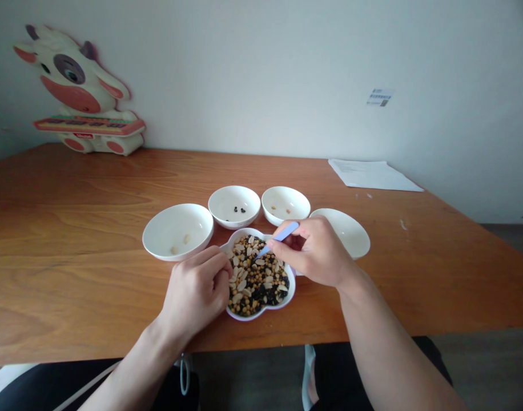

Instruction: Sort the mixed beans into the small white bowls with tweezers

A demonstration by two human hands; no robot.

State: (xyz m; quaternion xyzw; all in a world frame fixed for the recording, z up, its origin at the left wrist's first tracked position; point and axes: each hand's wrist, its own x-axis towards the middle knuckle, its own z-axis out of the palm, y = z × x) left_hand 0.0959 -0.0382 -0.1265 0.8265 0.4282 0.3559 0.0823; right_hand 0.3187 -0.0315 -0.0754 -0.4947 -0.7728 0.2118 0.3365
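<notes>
Left hand (201, 288): fingers curled, at nine o'clock on the tray (292, 284); cannot tell whether its grip holds the rim. Tray: table's (317, 317) six o'clock side, holding peanuts (238, 298) and beans (264, 294). Purple tool (288, 229): handle toward two o'clock. Right hand (315, 251): narrow grip, pinching tool.

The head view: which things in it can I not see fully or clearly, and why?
All in the head view:
Rightmost bowl: near-left part, behind the right hand.
Tray: part of its left rim, behind the left hand.
Left hand: most fingertips, curled behind the hand itself.
Wall label: text too small.
Paper: print too faint.
</notes>
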